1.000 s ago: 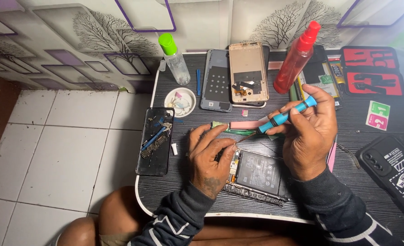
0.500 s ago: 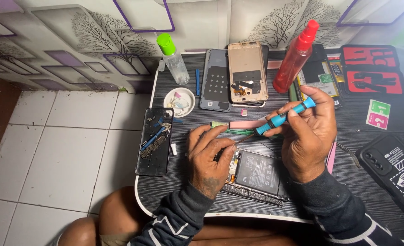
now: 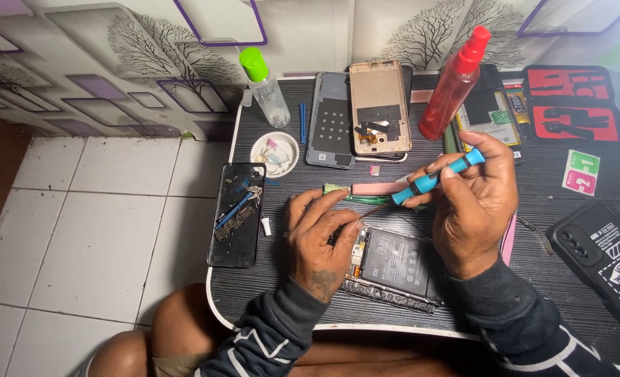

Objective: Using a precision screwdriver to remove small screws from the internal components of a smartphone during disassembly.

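On the dark table (image 3: 533,307), seen from the head camera, an opened phone (image 3: 394,269) lies with its back already off and battery bared, screws apparently not all out; left hand (image 3: 322,237) presses its upper edge, fingers together on the frame; right hand (image 3: 474,202) is clamped round a blue screwdriver (image 3: 432,180), tip down just beside the left fingertips.

Around the opened phone (image 3: 394,262): two bottles, red (image 3: 453,87) and clear (image 3: 266,91); two back covers, grey (image 3: 331,119) and gold (image 3: 380,105); one white dish (image 3: 275,153).
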